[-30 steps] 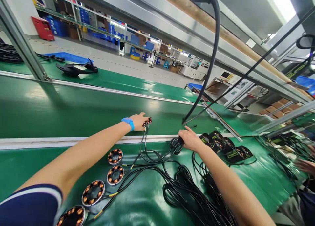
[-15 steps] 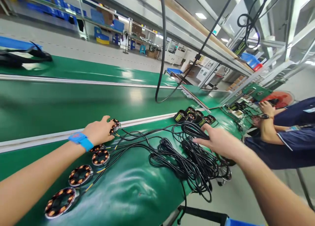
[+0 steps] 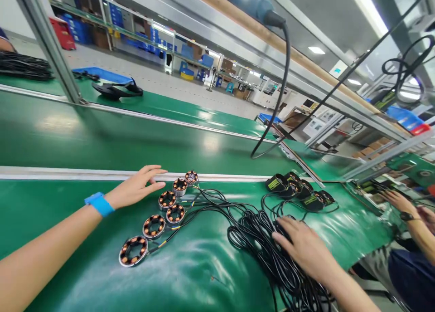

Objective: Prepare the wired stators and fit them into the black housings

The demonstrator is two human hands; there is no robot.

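Observation:
My left hand [image 3: 137,187], with a blue band on its wrist, hovers just left of several motor stators [image 3: 166,200]. Its fingers are apart and hold nothing. The stators are metal rings with copper windings, set in a loose row on the green mat; the nearest stator [image 3: 133,251] lies at the front. Coloured leads run from them into black cables [image 3: 217,207]. Those end in a heap of coiled cable [image 3: 265,244]. My right hand [image 3: 302,241] rests over this heap, fingers stretched out and touching it, gripping nothing visible.
Several black cylindrical housings with green labels [image 3: 277,183] stand behind the coils. A black cable [image 3: 287,76] hangs from the overhead shelf. At the right a co-worker's hands [image 3: 401,203] work at the bench. A metal post [image 3: 50,49] rises at the back left.
My left hand has drawn away from the farthest stator, and my right hand has lowered onto the coils, its held loop let go. The view has turned left.

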